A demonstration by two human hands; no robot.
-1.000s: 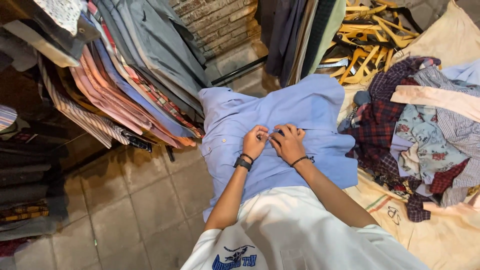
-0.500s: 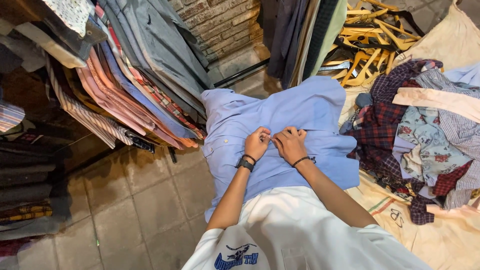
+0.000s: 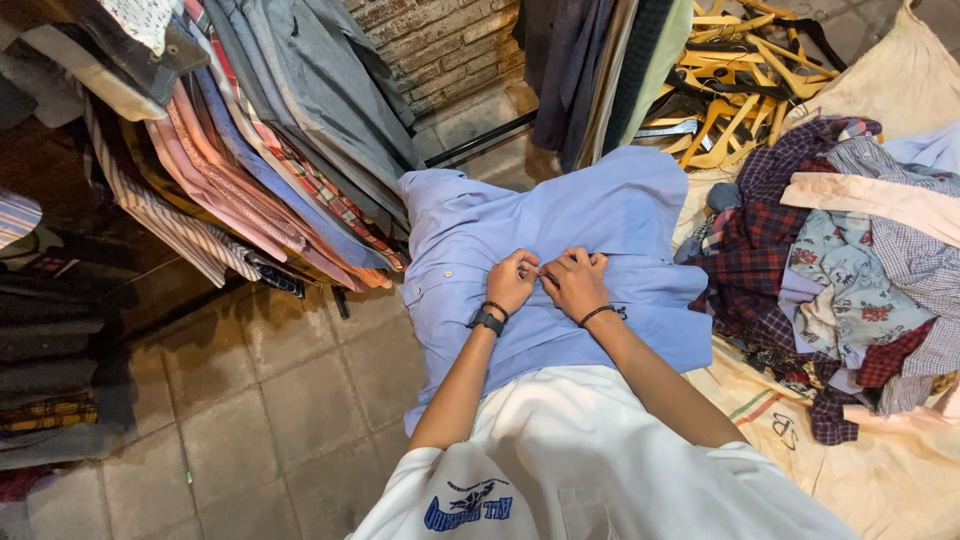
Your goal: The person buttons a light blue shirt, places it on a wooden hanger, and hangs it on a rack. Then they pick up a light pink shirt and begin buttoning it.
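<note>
Both hands meet at the middle of the light blue shirt (image 3: 560, 240), and I see them working close together on its front. My left hand (image 3: 513, 281) is clenched on a small fold of the blue cloth, the fingers curled in and the knuckles turned up. My right hand (image 3: 577, 283) pinches the cloth just beside it, so the fingertips of the two hands almost touch each other. I cannot tell if it is a button or only the edge of the cloth between them, because the fingers hide it. On the left wrist I wear a black watch (image 3: 486, 320), and on the right wrist a thin black band (image 3: 596, 315).

The light blue shirt lies spread in front of me, with its lower part against my white shirt (image 3: 590, 450). To my left a rack of hanging shirts (image 3: 250, 150) is near, in pink, striped, blue and grey colours, and the nearest ones touch the blue sleeve. To my right a pile of checked and flowered clothes (image 3: 840, 260) lies on a cream cloth (image 3: 900, 470). Behind this pile I see a heap of yellow wooden hangers (image 3: 735, 90). Below the rack is the tiled floor (image 3: 250, 420), and further away a brick wall (image 3: 440, 45)
</note>
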